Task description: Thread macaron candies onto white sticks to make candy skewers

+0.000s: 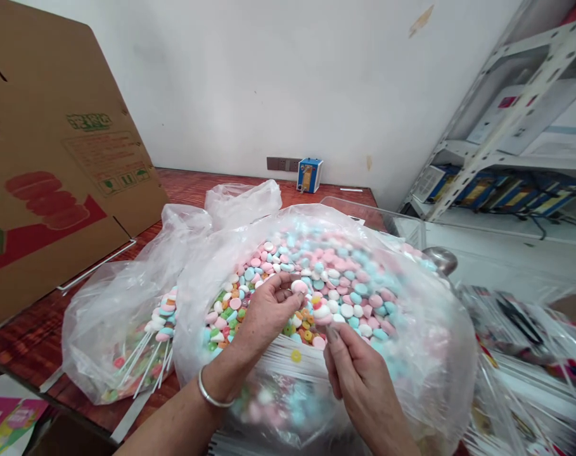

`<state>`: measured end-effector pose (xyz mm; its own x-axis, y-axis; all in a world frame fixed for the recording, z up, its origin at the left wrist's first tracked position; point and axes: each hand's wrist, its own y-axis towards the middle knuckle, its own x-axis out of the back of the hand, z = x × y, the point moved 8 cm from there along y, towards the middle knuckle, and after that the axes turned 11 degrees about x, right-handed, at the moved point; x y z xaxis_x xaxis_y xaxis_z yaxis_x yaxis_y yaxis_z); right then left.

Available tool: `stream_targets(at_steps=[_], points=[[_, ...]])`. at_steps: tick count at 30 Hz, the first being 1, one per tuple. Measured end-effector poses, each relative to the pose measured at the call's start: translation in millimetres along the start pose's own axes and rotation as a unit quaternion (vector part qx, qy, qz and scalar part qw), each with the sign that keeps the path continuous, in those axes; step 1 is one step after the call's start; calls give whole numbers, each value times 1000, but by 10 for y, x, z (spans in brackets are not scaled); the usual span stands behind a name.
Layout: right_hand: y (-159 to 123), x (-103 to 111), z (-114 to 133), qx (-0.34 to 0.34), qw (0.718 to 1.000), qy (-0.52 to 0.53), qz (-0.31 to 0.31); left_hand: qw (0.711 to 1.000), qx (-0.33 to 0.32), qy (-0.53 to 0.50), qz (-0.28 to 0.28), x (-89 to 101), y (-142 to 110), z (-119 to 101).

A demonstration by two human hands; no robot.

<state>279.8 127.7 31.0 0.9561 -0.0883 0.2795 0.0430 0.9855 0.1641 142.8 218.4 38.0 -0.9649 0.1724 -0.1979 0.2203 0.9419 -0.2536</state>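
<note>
A large clear plastic bag (pixel 440 361) lies open before me, full of pink, white and blue button-shaped candies (pixel 347 275). My left hand (pixel 263 313) pinches one pink-and-white candy (pixel 299 287) between thumb and fingers, above the pile. Close by on the right, my right hand (pixel 358 370) grips a candy stick (pixel 322 311) with pink and white pieces and a yellow one on its upper end; its stick is mostly hidden by my fingers. Small green, orange and yellow ring candies (pixel 307 326) lie between my hands. Below them is a bundle of white sticks (pixel 278 354).
Left of the big bag, a smaller plastic bag (pixel 88 323) holds finished-looking candy sticks (pixel 161 320). A tall cardboard box (pixel 54 126) stands at the far left. Behind are a blue-and-white box (pixel 309 175) and a metal scoop (pixel 440 259). A white shelf rack (pixel 501 158) rises at right.
</note>
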Motion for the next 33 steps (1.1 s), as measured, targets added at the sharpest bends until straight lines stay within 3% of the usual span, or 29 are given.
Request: stream_targets(at_steps=[3,14,21,33], points=[[-132,-116,-60,-24,997,51,47,1000,-1,-21,-14,47,29,-5],[-155,-198,-85,-104,978,174,52,1000,-8,-8,-21,69,7,3],[-169,-242,-115,-125,969,211,44,1000,-3,21,3,39,17,50],[-156,-329,-123,-136,945,296,0,989,-78,124,14,-39,-91,-64]])
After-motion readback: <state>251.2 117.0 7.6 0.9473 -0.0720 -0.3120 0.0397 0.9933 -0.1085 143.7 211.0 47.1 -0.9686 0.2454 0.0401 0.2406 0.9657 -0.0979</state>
